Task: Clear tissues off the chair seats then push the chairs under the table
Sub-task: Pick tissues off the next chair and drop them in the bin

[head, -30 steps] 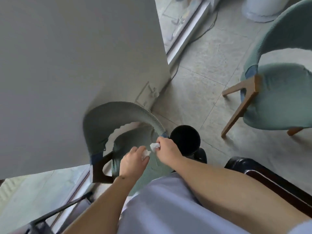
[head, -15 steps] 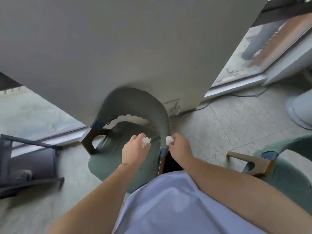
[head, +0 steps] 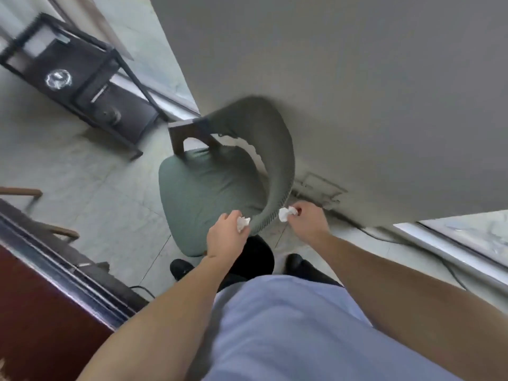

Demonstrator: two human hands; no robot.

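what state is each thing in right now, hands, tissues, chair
left hand: shut on a crumpled tissue
right hand: shut on a second crumpled tissue
green chair: upright, seat bare, standing by the wall, not under a table
black metal rack: standing on the floor beyond the chair

The chair (head: 209, 193) is muted green with dark brown wooden arms. Both tissues (head: 243, 223) are white. The shirt (head: 288, 325) is pale blue, the rack (head: 82, 75) black, the tabletop (head: 35, 312) reddish-brown.
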